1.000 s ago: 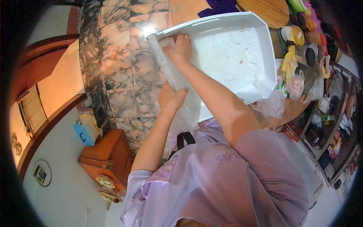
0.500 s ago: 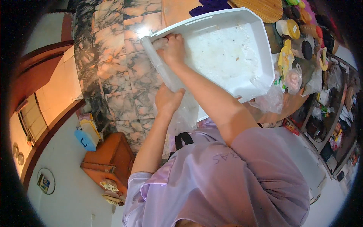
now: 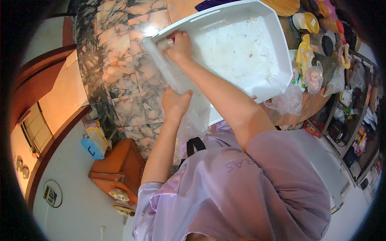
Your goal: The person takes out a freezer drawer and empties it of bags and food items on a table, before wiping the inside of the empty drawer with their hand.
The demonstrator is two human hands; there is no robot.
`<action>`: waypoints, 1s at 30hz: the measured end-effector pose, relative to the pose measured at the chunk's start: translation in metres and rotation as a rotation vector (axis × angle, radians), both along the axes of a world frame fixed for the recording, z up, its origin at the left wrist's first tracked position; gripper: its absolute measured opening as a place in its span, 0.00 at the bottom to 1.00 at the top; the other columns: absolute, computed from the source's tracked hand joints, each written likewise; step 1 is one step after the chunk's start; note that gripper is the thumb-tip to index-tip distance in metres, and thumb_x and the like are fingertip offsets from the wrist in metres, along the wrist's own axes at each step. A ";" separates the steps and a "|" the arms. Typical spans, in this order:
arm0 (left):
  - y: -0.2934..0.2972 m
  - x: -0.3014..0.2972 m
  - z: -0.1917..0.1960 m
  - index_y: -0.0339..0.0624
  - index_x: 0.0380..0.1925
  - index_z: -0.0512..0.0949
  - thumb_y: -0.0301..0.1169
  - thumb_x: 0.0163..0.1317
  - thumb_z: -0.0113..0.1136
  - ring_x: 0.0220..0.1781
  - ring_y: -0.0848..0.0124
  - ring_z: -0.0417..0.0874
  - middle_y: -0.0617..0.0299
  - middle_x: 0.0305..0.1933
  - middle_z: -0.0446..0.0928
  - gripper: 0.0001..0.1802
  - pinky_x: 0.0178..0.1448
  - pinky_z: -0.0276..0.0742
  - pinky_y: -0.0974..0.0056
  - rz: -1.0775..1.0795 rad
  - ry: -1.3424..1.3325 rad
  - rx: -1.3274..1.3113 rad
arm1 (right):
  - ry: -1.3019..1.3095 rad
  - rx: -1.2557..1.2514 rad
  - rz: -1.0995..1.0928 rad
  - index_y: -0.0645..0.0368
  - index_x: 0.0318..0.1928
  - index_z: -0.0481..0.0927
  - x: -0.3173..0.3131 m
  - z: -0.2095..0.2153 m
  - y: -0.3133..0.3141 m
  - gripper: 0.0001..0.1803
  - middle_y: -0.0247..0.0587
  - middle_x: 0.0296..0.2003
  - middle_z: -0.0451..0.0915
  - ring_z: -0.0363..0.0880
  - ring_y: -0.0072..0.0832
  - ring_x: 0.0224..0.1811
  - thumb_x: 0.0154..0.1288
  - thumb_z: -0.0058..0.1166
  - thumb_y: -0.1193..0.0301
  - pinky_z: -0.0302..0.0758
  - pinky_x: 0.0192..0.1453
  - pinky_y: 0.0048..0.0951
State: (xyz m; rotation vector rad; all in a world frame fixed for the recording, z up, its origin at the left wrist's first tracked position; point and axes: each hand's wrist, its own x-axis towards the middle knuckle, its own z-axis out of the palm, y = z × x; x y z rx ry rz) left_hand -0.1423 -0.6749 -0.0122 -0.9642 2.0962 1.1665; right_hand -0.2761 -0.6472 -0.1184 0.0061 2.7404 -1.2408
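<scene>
A large white plastic tub (image 3: 241, 52), shaped like a fridge drawer, is tilted in front of me. Crumbs and pale smears mark its inner bottom. Along its left end runs a clear, translucent panel (image 3: 159, 62) with a thick rim. My left hand (image 3: 176, 105) is closed around that rim, thumb toward the inside. Inside the tub, my right hand (image 3: 180, 49) presses into the corner by the panel. Its fingers are curled beside something pale and crumpled, mostly hidden, whose kind I cannot make out.
Right of the tub, a table holds a yellow-lidded jar (image 3: 306, 23), a dark-lidded jar (image 3: 323, 44), a yellow packet (image 3: 304, 54) and clear bags (image 3: 290, 100). Beyond are crowded shelves (image 3: 358, 120). A brown cabinet (image 3: 120, 166) stands lower left, by marbled tiles (image 3: 116, 72).
The tub and both hands appear slightly farther up and left in the picture. My left hand keeps its grip on the rim, and my right hand stays in the same corner.
</scene>
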 end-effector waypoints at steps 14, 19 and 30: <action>-0.001 0.004 -0.001 0.31 0.42 0.77 0.34 0.44 0.65 0.45 0.51 0.83 0.43 0.39 0.82 0.24 0.52 0.75 0.57 0.022 0.041 0.036 | 0.025 -0.126 0.209 0.57 0.40 0.72 0.026 0.027 0.018 0.24 0.43 0.43 0.70 0.70 0.44 0.47 0.39 0.65 0.80 0.71 0.51 0.39; 0.002 0.002 0.005 0.34 0.43 0.77 0.35 0.45 0.64 0.45 0.51 0.82 0.45 0.40 0.82 0.24 0.52 0.75 0.57 0.016 0.028 0.026 | 0.141 0.149 0.215 0.63 0.46 0.71 0.016 0.029 0.017 0.29 0.52 0.49 0.68 0.69 0.48 0.51 0.40 0.68 0.76 0.70 0.55 0.41; 0.002 0.004 0.005 0.34 0.43 0.77 0.35 0.44 0.63 0.45 0.49 0.82 0.42 0.41 0.81 0.24 0.52 0.75 0.55 0.079 0.101 0.018 | 0.170 -0.083 0.243 0.59 0.35 0.74 0.019 0.004 0.020 0.22 0.45 0.36 0.75 0.74 0.45 0.43 0.37 0.71 0.77 0.73 0.46 0.39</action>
